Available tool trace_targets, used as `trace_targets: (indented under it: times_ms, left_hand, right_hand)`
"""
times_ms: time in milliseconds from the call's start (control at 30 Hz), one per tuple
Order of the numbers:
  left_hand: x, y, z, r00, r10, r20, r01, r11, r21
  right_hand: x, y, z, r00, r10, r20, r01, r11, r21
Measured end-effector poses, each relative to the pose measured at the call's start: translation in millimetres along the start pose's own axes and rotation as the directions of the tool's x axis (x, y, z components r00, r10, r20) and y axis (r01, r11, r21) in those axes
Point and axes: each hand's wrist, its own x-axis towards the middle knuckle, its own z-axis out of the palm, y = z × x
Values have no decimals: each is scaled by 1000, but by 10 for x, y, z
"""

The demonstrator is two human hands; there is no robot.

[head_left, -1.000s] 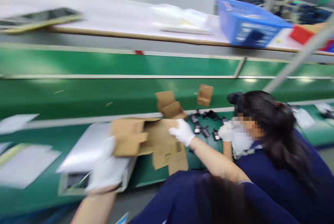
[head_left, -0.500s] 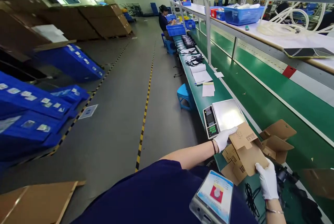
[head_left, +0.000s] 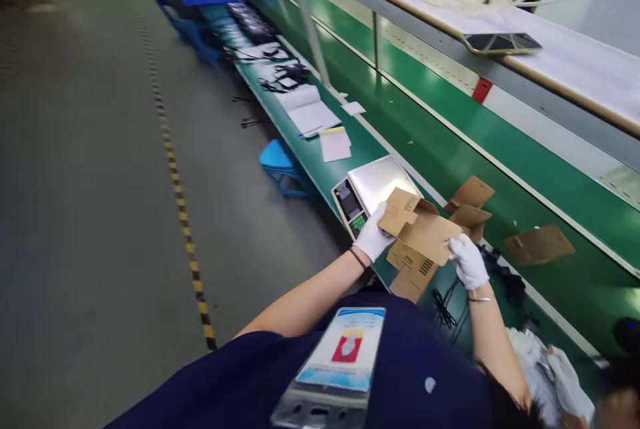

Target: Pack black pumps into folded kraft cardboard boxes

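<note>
Both of my hands wear white gloves and hold a small brown cardboard box (head_left: 427, 234) whose flap is folded out. My left hand (head_left: 374, 235) is closed on its left end, over the corner of a weighing scale (head_left: 383, 182). At the flap's right edge, my right hand (head_left: 469, 262) pinches the cardboard. Another brown carton (head_left: 413, 272) with dark print lies on the green bench below the box. Just beyond my right hand stands an open cardboard box (head_left: 470, 210). A coiled black cable (head_left: 443, 307) rests beneath my right hand.
A co-worker's gloved hand (head_left: 567, 379) is at the lower right, near a silvery bag. Notebooks (head_left: 313, 112) and black cables (head_left: 287, 75) lie farther along the bench. A blue stool (head_left: 280, 162) stands beside it. A flat cardboard piece (head_left: 540, 245) lies on the green surface beyond.
My view has turned down and to the right, so the bench appears farther left. Both hands keep their hold on the box. A co-worker's gloved hand has come into view at lower right.
</note>
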Motion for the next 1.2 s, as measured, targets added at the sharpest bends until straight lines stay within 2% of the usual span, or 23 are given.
trace_targets:
  times_ms: [133, 233, 333, 400, 433, 467, 500, 533, 567, 600, 633, 667, 733, 800, 900, 967, 1067, 1200]
  left_hand:
    - [21, 27, 57, 994, -55, -98, 48, 996, -71]
    - [-4, 54, 134, 989, -25, -149, 8, 994, -111]
    - [-22, 58, 197, 985, 26, -170, -50, 989, -137]
    - [-27, 10, 220, 987, 73, -144, -91, 988, -122]
    - [-28, -34, 228, 987, 103, -122, -117, 987, -110]
    - [-30, -89, 237, 984, 144, -102, -154, 983, -97]
    - [-33, -155, 247, 978, 192, -84, -199, 977, -83]
    - [-37, -227, 257, 968, 244, -65, -248, 967, -62]
    - [-43, -301, 267, 955, 294, -37, -295, 955, -29]
    - [-48, -374, 273, 942, 335, 5, -335, 942, 16]
    - [-51, -443, 275, 932, 356, 62, -360, 930, 76]
    - [-48, -505, 268, 926, 356, 128, -373, 916, 151]
    - [-21, -609, 224, 925, 294, 242, -365, 865, 344]
    - [26, -691, 131, 942, 180, 285, -315, 772, 552]
    - [83, -781, -83, 972, 10, 234, -189, 624, 758]
    - [85, -817, -246, 981, -56, 186, -127, 541, 831]
    - [47, -838, -473, 986, -83, 147, -103, 393, 914]
    - [13, -853, -709, 986, -140, 88, -58, 205, 977]
  right_hand:
    - [155, -44, -117, 996, 3, -86, -8, 999, -51]
    - [342, -233, -420, 973, -65, -220, 47, 995, -86]
    - [555, -516, -779, 896, -174, -409, 131, 983, -130]
    - [599, -664, -876, 798, -271, -539, 198, 962, -190]
    - [572, -708, -842, 752, -323, -575, 234, 946, -226]
    - [511, -727, -745, 736, -364, -571, 265, 931, -251]
    - [424, -723, -590, 759, -385, -525, 288, 922, -259]
    - [319, -698, -390, 825, -375, -423, 294, 924, -246]
    - [207, -659, -165, 909, -325, -261, 272, 937, -221]
    - [98, -614, 59, 962, -256, -97, 231, 948, -217]
    - [5, -573, 255, 978, -208, 9, 203, 943, -264]
    - [-65, -544, 398, 980, -196, 36, 197, 924, -328]
    - [-103, -537, 459, 966, -254, -53, 199, 856, -478]
    - [9, -592, 204, 896, -389, -212, 180, 757, -628]
    - [377, -691, -545, 757, -547, -358, 57, 601, -797]
    - [656, -699, -1057, 713, -552, -431, -84, 544, -835]
    - [1005, -574, -1592, 750, -450, -485, -278, 450, -848]
    - [1299, -260, -1902, 852, -233, -468, -419, 232, -878]
